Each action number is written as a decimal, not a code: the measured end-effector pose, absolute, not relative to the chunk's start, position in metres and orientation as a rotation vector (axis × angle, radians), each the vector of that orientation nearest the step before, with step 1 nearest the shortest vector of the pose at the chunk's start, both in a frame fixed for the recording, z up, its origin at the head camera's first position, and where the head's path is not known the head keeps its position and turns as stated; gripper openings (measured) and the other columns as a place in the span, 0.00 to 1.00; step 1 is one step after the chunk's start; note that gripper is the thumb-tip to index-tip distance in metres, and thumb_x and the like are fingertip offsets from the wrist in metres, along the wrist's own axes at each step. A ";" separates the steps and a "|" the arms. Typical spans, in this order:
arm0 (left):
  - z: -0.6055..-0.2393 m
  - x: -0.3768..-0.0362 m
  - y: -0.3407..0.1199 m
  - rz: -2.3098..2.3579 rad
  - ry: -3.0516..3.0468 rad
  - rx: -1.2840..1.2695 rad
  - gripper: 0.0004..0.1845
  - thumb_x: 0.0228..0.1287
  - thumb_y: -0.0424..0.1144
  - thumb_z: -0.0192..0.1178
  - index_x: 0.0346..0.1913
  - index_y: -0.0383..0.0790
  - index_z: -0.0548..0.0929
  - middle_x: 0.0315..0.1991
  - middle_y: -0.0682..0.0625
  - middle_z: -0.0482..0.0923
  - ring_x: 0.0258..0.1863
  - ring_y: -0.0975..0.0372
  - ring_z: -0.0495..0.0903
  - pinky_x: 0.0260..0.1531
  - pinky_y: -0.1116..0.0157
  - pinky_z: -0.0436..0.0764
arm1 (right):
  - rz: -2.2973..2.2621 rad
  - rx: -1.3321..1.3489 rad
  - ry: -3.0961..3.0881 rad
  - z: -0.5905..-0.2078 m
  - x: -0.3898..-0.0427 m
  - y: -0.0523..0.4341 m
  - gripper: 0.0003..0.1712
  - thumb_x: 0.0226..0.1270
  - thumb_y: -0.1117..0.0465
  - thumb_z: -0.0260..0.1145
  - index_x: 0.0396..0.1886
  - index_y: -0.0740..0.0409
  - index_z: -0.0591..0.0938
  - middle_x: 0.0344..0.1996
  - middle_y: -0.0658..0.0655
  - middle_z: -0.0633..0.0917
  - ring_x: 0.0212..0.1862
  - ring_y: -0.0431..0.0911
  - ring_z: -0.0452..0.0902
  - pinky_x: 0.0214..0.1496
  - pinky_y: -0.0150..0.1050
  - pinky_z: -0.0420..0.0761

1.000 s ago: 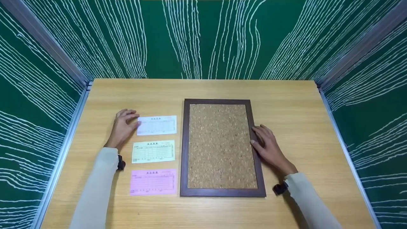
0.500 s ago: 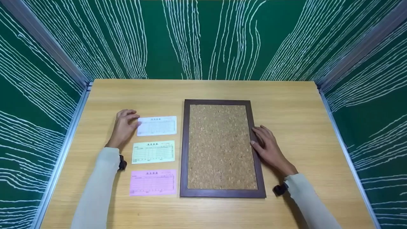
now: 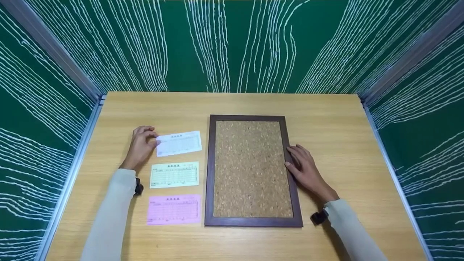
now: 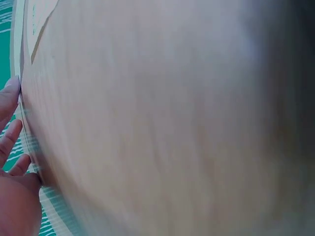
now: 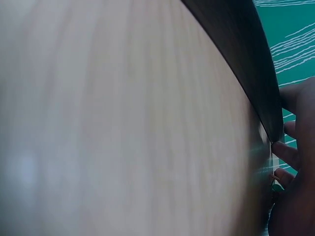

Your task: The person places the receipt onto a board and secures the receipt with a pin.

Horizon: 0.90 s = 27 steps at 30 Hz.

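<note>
Three printed form slips lie in a column on the table: a white form slip (image 3: 179, 143) at the top, a pale green one (image 3: 174, 175) in the middle and a pink one (image 3: 174, 210) nearest the person. My left hand (image 3: 141, 146) pinches the white slip at its left edge, and the slip sits slightly tilted. Right of the column lies a cork board (image 3: 252, 166) with a dark brown frame. My right hand (image 3: 308, 170) rests against the board's right side, thumb and fingertips on the frame. The right wrist view shows fingers along the dark frame edge (image 5: 246, 54).
The wooden table (image 3: 232, 105) is bounded by green panels (image 3: 232, 47) with white wavy lines on several sides. Metal rails (image 3: 69, 174) run along the table's left and right edges. Each wrist carries a small black camera (image 3: 319, 216).
The white slip has turned a little counterclockwise, its right end rising, with my left hand at its left edge. The right hand stays on the frame.
</note>
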State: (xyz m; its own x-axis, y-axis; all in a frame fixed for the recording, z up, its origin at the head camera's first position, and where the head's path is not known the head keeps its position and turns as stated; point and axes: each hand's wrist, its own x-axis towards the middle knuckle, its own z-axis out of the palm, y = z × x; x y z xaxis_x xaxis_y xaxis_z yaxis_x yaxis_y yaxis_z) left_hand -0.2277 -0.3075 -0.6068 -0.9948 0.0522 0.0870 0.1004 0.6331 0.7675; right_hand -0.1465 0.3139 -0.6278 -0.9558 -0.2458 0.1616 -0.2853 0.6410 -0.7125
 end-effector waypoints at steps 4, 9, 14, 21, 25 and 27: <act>-0.604 -0.228 -0.308 -1.336 -2.823 -0.078 0.07 0.74 0.25 0.69 0.49 0.25 0.85 0.73 0.34 0.70 0.80 0.41 0.57 0.81 0.44 0.59 | 1.238 0.471 -2.781 -0.628 -0.147 0.314 0.34 0.82 0.57 0.69 0.81 0.62 0.75 0.79 0.68 0.74 0.86 0.66 0.53 0.84 0.73 0.47; -0.600 -0.231 -0.310 -1.336 -2.889 -0.064 0.07 0.75 0.27 0.69 0.49 0.25 0.84 0.74 0.34 0.67 0.80 0.41 0.55 0.81 0.44 0.58 | 1.239 0.452 -2.797 -0.627 -0.146 0.314 0.34 0.82 0.56 0.69 0.81 0.61 0.74 0.79 0.67 0.73 0.86 0.65 0.52 0.85 0.72 0.47; -0.598 -0.233 -0.311 -1.294 -2.925 -0.063 0.05 0.76 0.25 0.66 0.48 0.25 0.84 0.74 0.34 0.67 0.79 0.41 0.54 0.81 0.44 0.56 | 1.242 0.411 -2.835 -0.625 -0.145 0.314 0.35 0.83 0.55 0.69 0.83 0.59 0.73 0.81 0.65 0.72 0.88 0.64 0.50 0.85 0.72 0.47; -0.600 -0.234 -0.307 -1.224 -2.884 -0.020 0.03 0.78 0.22 0.62 0.44 0.29 0.85 0.70 0.33 0.69 0.77 0.41 0.59 0.78 0.44 0.63 | 1.240 0.406 -2.838 -0.623 -0.145 0.312 0.35 0.82 0.54 0.69 0.83 0.58 0.73 0.81 0.64 0.72 0.88 0.63 0.50 0.85 0.72 0.47; -0.600 -0.233 -0.306 -1.208 -2.866 -0.034 0.05 0.78 0.20 0.58 0.46 0.24 0.85 0.68 0.31 0.70 0.75 0.40 0.61 0.75 0.43 0.67 | 1.242 0.405 -2.840 -0.622 -0.144 0.312 0.35 0.82 0.54 0.69 0.83 0.58 0.73 0.81 0.64 0.72 0.88 0.63 0.50 0.85 0.72 0.47; -0.599 -0.233 -0.306 -1.217 -2.853 -0.032 0.06 0.78 0.20 0.58 0.47 0.23 0.86 0.66 0.31 0.71 0.73 0.40 0.62 0.73 0.44 0.68 | 1.242 0.405 -2.841 -0.622 -0.144 0.313 0.35 0.83 0.54 0.69 0.83 0.58 0.73 0.81 0.64 0.72 0.88 0.63 0.50 0.85 0.72 0.47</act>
State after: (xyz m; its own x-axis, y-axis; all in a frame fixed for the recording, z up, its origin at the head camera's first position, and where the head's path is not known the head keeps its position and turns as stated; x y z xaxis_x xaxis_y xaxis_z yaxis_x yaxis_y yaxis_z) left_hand -0.2329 -0.3057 -0.5985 -0.9990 0.0031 0.0449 0.0345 0.6920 0.7211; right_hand -0.1439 0.3128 -0.6225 -0.9663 -0.2297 0.1160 -0.2411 0.6509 -0.7198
